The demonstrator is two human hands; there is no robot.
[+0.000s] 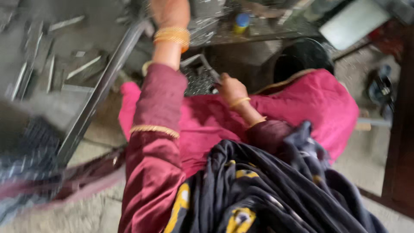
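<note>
Head view: the frame is motion-blurred, so fine detail is limited. Your left hand is raised to the top edge of the picture, gold bangles on the wrist; it sits at the upper end of a long grey metal bar that runs diagonally down to the lower left. I cannot tell whether the fingers are clenched on the bar or merely against it.

Your right hand is lower, near the middle, fingers curled at a bent metal piece over a heap of small metal parts; the grasp itself is too blurred to confirm.

Short metal strips lie scattered on the grey floor at upper left. A pink garment covers your lap, with a dark patterned scarf below it.
</note>
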